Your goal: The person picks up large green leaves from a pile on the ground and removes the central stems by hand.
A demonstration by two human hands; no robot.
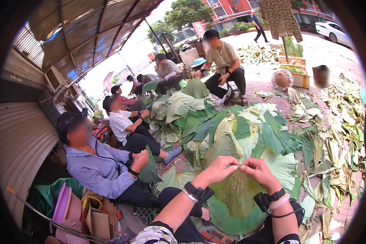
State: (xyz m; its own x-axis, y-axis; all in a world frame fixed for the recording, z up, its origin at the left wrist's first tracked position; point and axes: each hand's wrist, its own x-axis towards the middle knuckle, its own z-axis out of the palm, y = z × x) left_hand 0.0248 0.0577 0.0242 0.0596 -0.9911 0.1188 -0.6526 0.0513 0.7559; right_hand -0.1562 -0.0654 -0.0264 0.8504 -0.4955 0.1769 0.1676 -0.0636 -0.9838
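Note:
Between my knees hangs a yellow-green lotus leaf (239, 198), its ribs running up to the point where my fingertips meet. My left hand (220, 170) pinches that upper point between thumb and forefinger. From the other side, my right hand (258, 173) pinches it too, the two thumbs almost touching. Beneath the held leaf shows a broad green lotus leaf (231, 225), its edge partly covered. Just beyond my hands rises a heap of green and pale lotus leaves (219, 128), many overlapping and limp.
Close on my left sits a person in a lilac jacket (94, 170), holding a folded leaf (150, 167). Several other people sit around the heap. Wilted leaves (338, 146) litter the paving at right. Pink basins (68, 204) and a cardboard box (102, 219) stand at lower left.

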